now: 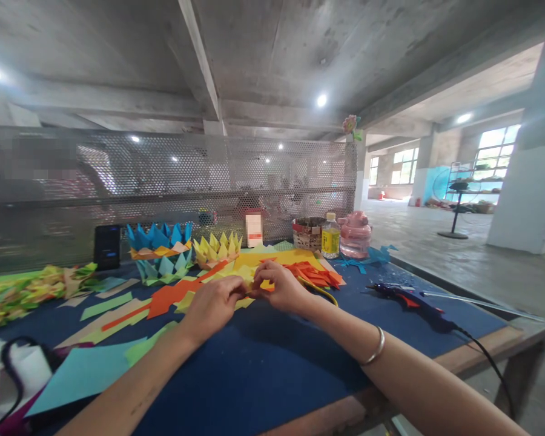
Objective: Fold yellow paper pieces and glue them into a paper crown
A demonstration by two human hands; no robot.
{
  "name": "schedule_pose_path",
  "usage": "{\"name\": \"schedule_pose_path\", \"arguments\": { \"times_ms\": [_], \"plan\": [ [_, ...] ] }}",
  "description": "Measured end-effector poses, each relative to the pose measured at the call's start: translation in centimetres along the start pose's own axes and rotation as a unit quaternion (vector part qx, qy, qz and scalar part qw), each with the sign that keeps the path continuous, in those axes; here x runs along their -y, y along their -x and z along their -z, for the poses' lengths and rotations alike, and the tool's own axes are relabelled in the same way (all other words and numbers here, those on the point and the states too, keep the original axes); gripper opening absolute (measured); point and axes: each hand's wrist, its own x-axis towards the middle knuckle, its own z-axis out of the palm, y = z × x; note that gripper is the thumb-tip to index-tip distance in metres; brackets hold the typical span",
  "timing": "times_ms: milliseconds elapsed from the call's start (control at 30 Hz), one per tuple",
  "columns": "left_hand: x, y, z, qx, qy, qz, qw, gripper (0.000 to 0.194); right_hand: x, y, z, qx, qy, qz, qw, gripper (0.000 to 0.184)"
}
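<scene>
My left hand (218, 298) and my right hand (281, 287) meet above the middle of the dark blue tabletop. Both have fingers pinched together on a small piece of yellowish paper (244, 297), mostly hidden by the fingertips. Just behind them lie a yellow sheet (249, 260) and a pile of orange paper strips (312, 276). To the left are orange paper (175, 298) and several green and tan strips. Farther back stand a folded-paper ring with blue points (158, 236) and another with yellow points (220, 247).
A glue gun (411, 301) with a cord lies at right. Along the back stand a phone-like black device (107, 248), a woven basket (305, 234), a yellow-labelled bottle (330, 239) and a pink jug (355, 235). Behind rises a perforated metal panel (172, 175). Light-blue paper (86, 372) lies front left.
</scene>
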Motion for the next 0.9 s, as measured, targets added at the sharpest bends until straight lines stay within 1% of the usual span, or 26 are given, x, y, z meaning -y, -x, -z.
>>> {"name": "schedule_pose_path", "arguments": {
  "times_ms": [100,200,267,367,400,467,500,533,567,600,633,700,800,900],
  "plan": [
    [0.0,0.0,0.1,-0.002,0.003,-0.001,1.0,0.021,0.7,-0.2,0.9,0.001,0.023,0.003,1.0,0.015],
    [0.0,0.0,0.1,0.005,0.006,0.001,1.0,0.021,1.9,0.7,2.8,-0.034,0.06,-0.032,0.997,0.017],
    [-0.1,-0.1,0.1,0.007,0.01,0.001,1.0,0.021,2.5,2.3,4.8,-0.053,0.096,-0.06,0.992,0.014],
    [-0.2,0.0,0.1,0.004,0.024,-0.003,1.0,0.021,2.2,6.5,9.4,-0.044,0.185,-0.129,0.973,0.017],
    [-0.2,0.0,0.1,0.003,0.029,-0.003,1.0,0.021,1.8,8.2,11.3,-0.035,0.22,-0.168,0.96,0.019],
    [-0.3,0.0,0.0,-0.001,0.035,-0.001,0.999,0.02,0.8,11.7,15.0,-0.015,0.288,-0.251,0.924,0.025],
    [-0.2,0.0,-0.1,-0.003,0.037,0.0,0.999,0.02,0.3,13.3,16.8,-0.012,0.327,-0.302,0.896,0.028],
    [-0.2,0.0,-0.1,-0.004,0.04,0.0,0.999,0.02,-0.1,14.7,18.3,-0.011,0.364,-0.355,0.861,0.031],
    [-0.2,0.0,-0.2,-0.006,0.044,-0.003,0.999,0.021,-0.4,16.0,19.5,-0.004,0.39,-0.406,0.827,0.036],
    [-0.2,0.0,-0.2,-0.005,0.049,-0.007,0.999,0.021,-0.7,17.0,20.5,0.004,0.403,-0.444,0.801,0.041],
    [-0.2,0.0,-0.3,-0.005,0.053,-0.009,0.999,0.022,-0.9,17.7,21.0,0.015,0.403,-0.467,0.787,0.043],
    [-0.3,0.1,-0.2,-0.005,0.058,-0.009,0.998,0.021,-1.1,18.5,21.4,0.037,0.389,-0.489,0.78,0.047],
    [-0.5,0.1,0.0,-0.005,0.061,-0.007,0.998,0.021,-1.5,18.4,21.1,0.042,0.382,-0.496,0.778,0.051],
    [-0.5,0.1,0.1,-0.01,0.065,-0.013,0.998,0.021,-2.3,18.1,21.3,0.033,0.346,-0.516,0.783,0.048]
  ]
}}
